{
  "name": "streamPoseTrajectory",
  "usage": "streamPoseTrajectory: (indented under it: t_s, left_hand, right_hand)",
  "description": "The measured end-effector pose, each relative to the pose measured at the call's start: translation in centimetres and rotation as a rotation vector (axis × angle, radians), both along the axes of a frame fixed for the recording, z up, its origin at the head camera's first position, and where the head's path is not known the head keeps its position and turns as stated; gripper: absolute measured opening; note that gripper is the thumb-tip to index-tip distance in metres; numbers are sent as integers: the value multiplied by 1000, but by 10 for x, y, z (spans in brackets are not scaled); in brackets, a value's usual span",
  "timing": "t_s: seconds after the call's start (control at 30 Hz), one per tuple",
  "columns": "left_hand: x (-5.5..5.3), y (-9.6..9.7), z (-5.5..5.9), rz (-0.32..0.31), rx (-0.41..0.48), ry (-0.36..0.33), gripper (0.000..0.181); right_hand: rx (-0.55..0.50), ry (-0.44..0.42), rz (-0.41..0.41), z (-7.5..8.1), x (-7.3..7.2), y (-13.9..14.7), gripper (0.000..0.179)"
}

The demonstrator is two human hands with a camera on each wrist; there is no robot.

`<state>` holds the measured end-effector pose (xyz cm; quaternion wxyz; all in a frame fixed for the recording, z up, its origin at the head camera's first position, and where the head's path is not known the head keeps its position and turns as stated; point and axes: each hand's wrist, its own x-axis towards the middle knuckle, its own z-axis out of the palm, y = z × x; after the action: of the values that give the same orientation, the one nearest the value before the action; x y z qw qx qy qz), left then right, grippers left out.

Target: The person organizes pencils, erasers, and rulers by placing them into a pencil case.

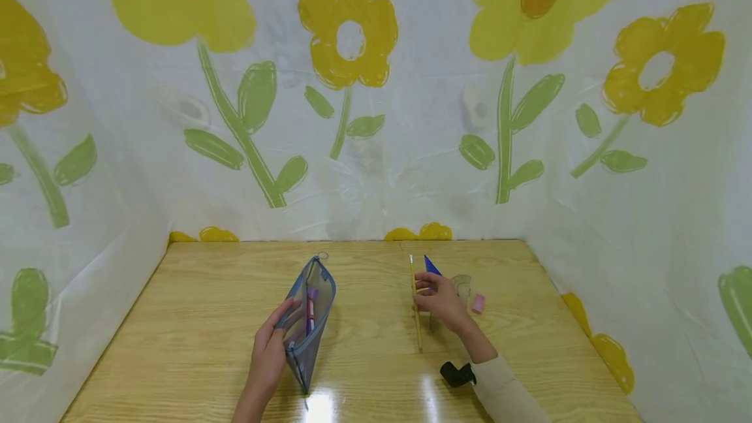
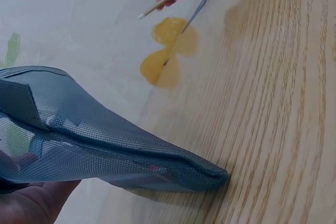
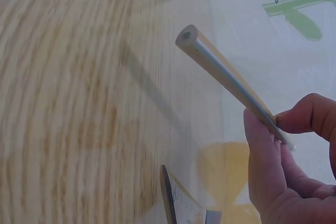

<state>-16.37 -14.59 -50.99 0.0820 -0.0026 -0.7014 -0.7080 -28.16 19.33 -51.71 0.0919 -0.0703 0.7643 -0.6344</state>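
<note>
Lower left of centre, the left hand (image 1: 270, 350) grips the side of an open mesh pouch (image 1: 310, 352) containing a marker (image 1: 311, 313). Right of centre, the right hand (image 1: 443, 300) pinches a pencil (image 1: 418, 330) between thumb and fingers above the tabletop (image 1: 205, 318), near a pink eraser (image 1: 478, 304) and blue triangle (image 1: 431, 266). Flowered curtain (image 1: 423, 168) fills the upper frame.

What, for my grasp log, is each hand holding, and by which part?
The left hand grips the blue-grey mesh pouch by its left side, near the rim; the right hand pinches the slim yellow wooden pencil between middle and far end.
</note>
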Motion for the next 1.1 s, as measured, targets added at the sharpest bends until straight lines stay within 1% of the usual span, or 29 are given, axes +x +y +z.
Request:
streamPoseTrajectory:
  t_s: [0.17,0.33,0.5,0.73,0.97,1.1]
  left_hand:
    - [1,0,-1,7,3,6,56]
    - [2,0,-3,11,-3,-6,57]
    - [2,1,-4,11,-23,-11,58]
    - [2,1,-4,9,-19,-3,58]
    - [2,2,-1,18,-21,-1,58]
    - [1,2,-1,17,-13,16,57]
  right_hand:
    - [-13,-4,4,-1,2,-1,51]
    - [-30,-23,12,-3,2,-4,52]
    - [-29,-7,35,-2,5,-6,51]
    - [-43,29,71,2,6,-11,54]
    - [-47,69,65,12,4,-22,54]
    - [-58,91,76,14,3,-27,55]
